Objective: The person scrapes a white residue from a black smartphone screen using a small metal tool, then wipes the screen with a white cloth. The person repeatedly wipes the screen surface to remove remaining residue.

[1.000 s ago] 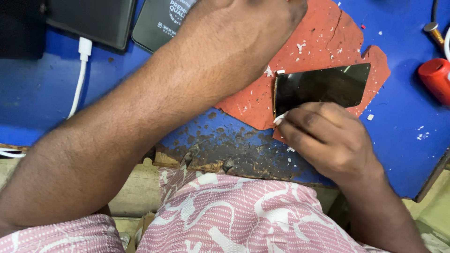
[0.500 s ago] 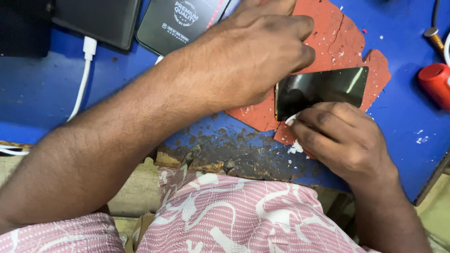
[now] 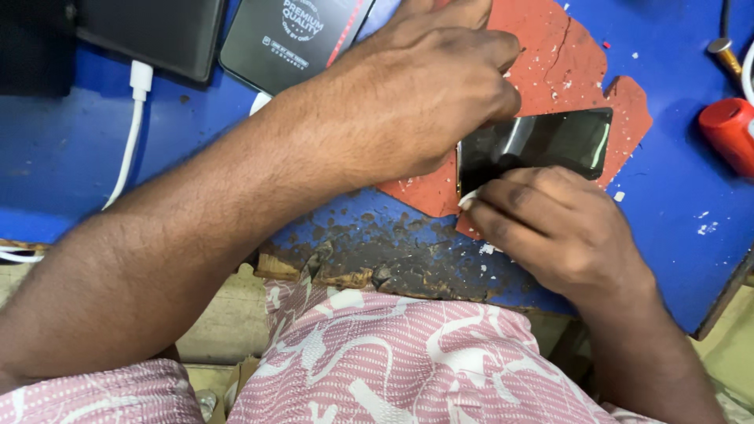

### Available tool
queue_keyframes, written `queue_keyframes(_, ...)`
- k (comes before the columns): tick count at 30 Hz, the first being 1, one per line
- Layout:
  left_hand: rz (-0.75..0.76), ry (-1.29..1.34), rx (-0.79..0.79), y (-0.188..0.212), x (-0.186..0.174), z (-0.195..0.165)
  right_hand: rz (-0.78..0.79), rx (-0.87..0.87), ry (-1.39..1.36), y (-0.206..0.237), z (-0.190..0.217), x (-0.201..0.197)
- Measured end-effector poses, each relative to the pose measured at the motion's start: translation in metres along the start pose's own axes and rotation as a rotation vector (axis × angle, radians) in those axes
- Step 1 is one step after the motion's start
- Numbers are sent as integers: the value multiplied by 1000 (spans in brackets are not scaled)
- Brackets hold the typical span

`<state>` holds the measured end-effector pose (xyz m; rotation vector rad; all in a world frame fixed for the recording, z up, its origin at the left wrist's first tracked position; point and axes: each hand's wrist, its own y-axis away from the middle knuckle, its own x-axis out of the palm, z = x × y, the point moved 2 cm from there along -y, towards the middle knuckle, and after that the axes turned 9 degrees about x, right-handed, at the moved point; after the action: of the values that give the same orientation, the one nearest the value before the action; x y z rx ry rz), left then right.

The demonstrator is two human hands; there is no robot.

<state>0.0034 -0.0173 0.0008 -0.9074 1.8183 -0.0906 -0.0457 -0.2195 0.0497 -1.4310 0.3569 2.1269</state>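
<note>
Fingers of the right hand (image 3: 561, 232) pinching a white scrap (image 3: 468, 199) have shifted onto the phone (image 3: 550, 141) (left hand (image 3: 424, 94) still presses flat).

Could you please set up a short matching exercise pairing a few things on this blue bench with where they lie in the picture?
Things:
1. phone
2. red tool handle
3. white cable
4. black flat box

Places:
A. at the right edge of the bench
B. far left, running down from a dark device
C. on the red mat, between the left hand and right hand
D. top of the view, above the left wrist

Pairs: 1-C, 2-A, 3-B, 4-D
</note>
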Motion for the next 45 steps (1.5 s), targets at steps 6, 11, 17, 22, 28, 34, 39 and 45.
queue_keyframes(6, -21, 33, 4, 0, -1, -1, -8, -5, 31, -3, 2, -1)
queue_keyframes(11, -12, 19, -11, 0, 0, -1, -19, 52, 14, -2, 3, 0)
queue_keyframes(17, -20, 34, -3, 0, 1, 0, -28, 49, 9, -2, 4, 2)
queue_keyframes(22, -20, -1, -2, 0, 1, 0, -24, 62, 0, 0, 3, 2)
queue_keyframes(28, -4, 3, -11, 0, 1, 0, -1, 64, 18, 2, 3, 3)
queue_keyframes(34, -29, -2, 7, 0, 1, -1, -19, 100, -13, 2, 1, 5)
queue_keyframes(39, -44, 20, -20, 1, 2, -1, -25, 135, 1, 1, 0, 4)
queue_keyframes(45, -49, -9, 9, 0, 3, 1, 5, 112, 9, -2, 3, 2)
